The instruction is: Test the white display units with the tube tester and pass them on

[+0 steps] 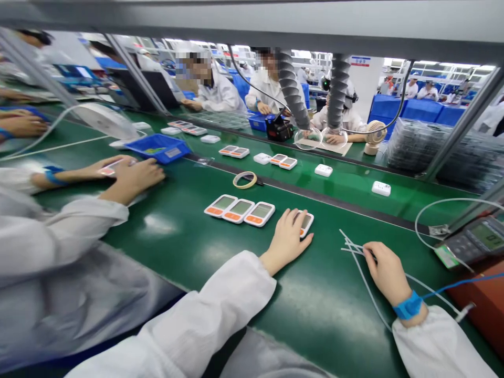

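Note:
My left hand (286,242) reaches over a white handheld device with a grey screen (306,223), fingers across its top and thumb by its lower edge. Part of the device is hidden under the hand. Just left of it, several similar devices with orange buttons (260,213) lie side by side on the green table. My right hand (388,270), a blue strap (408,306) around its wrist, pinches thin white leads (359,256). Their loose ends cross on the tabletop left of the fingers.
A tape roll (244,180) lies before the dark strip (315,195). Beyond it are white units (381,189). A meter (478,239) stands at right, above an orange-brown surface (482,310). At left, a co-worker's hands (136,177) work near a blue tray (159,148).

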A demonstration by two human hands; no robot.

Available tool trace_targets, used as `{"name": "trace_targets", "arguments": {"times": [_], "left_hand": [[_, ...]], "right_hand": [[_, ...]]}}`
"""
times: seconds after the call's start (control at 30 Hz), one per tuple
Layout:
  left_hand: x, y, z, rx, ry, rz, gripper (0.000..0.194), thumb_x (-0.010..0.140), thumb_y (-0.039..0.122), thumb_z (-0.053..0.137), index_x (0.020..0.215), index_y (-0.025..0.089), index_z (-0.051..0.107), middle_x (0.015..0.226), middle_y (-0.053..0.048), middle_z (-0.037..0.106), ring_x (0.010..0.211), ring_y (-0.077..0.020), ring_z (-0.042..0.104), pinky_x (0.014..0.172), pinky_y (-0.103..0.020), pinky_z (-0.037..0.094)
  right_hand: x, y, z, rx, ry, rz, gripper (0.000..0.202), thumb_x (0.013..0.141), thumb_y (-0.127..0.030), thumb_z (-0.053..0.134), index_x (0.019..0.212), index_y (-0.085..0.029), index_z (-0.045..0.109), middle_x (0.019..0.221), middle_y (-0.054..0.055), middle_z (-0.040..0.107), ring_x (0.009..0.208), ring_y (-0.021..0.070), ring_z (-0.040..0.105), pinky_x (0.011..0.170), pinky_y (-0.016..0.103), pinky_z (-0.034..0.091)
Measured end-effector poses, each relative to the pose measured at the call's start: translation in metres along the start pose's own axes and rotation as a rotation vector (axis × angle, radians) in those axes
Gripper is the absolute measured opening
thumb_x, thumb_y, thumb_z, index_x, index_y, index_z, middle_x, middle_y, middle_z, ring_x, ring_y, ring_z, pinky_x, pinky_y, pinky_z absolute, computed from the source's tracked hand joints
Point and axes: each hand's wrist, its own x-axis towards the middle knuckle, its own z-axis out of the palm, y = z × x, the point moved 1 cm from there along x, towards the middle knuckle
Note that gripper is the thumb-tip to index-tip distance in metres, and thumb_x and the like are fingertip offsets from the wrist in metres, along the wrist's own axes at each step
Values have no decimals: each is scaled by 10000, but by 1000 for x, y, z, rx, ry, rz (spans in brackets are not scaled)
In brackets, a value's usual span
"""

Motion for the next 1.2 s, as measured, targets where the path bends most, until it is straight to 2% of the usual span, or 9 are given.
{"name": "trace_targets", "arguments": {"times": [0.1, 0.2, 0.27, 0.3, 0.37, 0.47, 0.6, 0.83, 1.2], "left_hand": [[20, 3, 3, -208, 6, -132, 611, 745, 348, 673, 1295, 120, 535, 1290, -210, 579, 1291, -418, 474, 1122, -603, 325], [36, 29, 21, -345, -30, -141, 593, 843, 385, 544, 1379, 160, 428, 1222, -154, 614, 1085, -297, 621, 984, -491, 491], [37, 60, 42, -557, -65, -143, 618, 908, 383, 402, 1481, 200, 261, 1205, -115, 610, 934, -207, 663, 822, -371, 558], [34, 77, 52, -854, -75, -177, 651, 897, 375, 413, 1500, 221, 221, 1215, -111, 590, 901, -193, 662, 770, -343, 558], [24, 107, 70, -1342, -99, -247, 723, 846, 414, 515, 1500, 267, 244, 1166, -79, 573, 823, -162, 642, 694, -289, 537], [5, 134, 80, -1648, -325, -259, 779, 760, 403, 683, 1464, 272, 378, 1100, -55, 589, 848, -168, 613, 676, -254, 516], [-6, 135, 74, -1720, -500, -267, 667, 803, 478, 683, 1392, 231, 489, 1085, -66, 595, 802, -157, 596, 621, -233, 498], [-8, 135, 74, -1714, -539, -249, 621, 844, 568, 647, 1326, 210, 489, 997, -55, 588, 753, -155, 612, 644, -266, 502], [-10, 139, 67, -1647, -542, -233, 645, 844, 613, 637, 1322, 210, 478, 1039, -45, 569, 688, -115, 584, 649, -258, 486]], "right_hand": [[-1, 0, 0, 35, 30, 36, 368, 1016, -231, 338, 1266, -186, 605, 1060, 95, 704, 854, 199, 687, 817, 340, 564], [-1, -2, -3, 136, 54, 51, 517, 979, -138, 282, 1444, -231, 489, 1127, 84, 669, 756, 150, 665, 795, 314, 572], [0, -3, -6, 173, 109, 48, 529, 972, -118, 278, 1424, -246, 522, 1127, 85, 644, 784, 144, 655, 810, 314, 565], [0, -4, -8, 174, 150, 45, 504, 980, -125, 290, 1388, -244, 561, 1110, 88, 637, 813, 151, 653, 811, 318, 562], [1, -5, -12, 160, 238, 35, 406, 1004, -169, 354, 1286, -231, 640, 1059, 91, 634, 867, 174, 649, 802, 327, 559], [1, -7, -15, 151, 316, 4, 214, 1002, -245, 518, 1109, -225, 703, 975, 77, 652, 886, 194, 646, 771, 324, 553], [1, -11, -16, 162, 295, -55, 68, 975, -235, 608, 983, -230, 675, 905, 40, 675, 828, 176, 645, 730, 306, 532], [0, -16, -19, 157, 361, -25, 97, 992, -221, 559, 906, -217, 603, 823, 18, 638, 783, 173, 612, 698, 301, 496], [1, -20, -21, 194, 284, -10, 133, 996, -185, 517, 879, -218, 572, 803, 12, 612, 771, 176, 580, 692, 306, 462]]}}
